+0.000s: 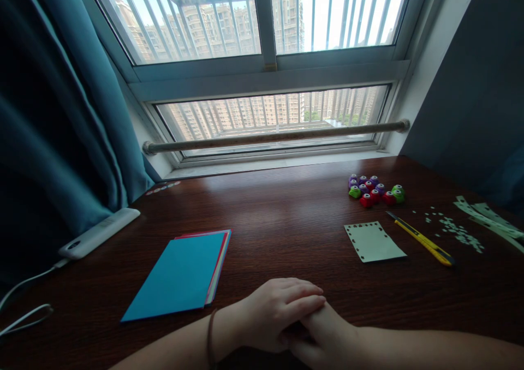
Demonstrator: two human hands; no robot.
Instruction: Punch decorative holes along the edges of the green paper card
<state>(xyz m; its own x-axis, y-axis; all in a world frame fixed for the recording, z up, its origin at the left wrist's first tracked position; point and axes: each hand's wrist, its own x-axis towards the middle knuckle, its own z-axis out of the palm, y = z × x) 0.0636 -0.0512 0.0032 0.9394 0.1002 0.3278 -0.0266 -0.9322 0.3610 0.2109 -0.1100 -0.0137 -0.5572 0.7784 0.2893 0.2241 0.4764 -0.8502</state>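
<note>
Left hand (278, 310) lies flat on top of right hand (323, 334), both resting on the desk (286, 222) & holding nothing. Left fingers are loose; right hand is partly hidden, can't tell its curl. Nearest thing: paper stack (180, 274), just left of the hands, flat, blue sheet on top. Looks thin, light, bendy & prob. slippery sheet on sheet. Best grab is a corner or the near edge.
</note>
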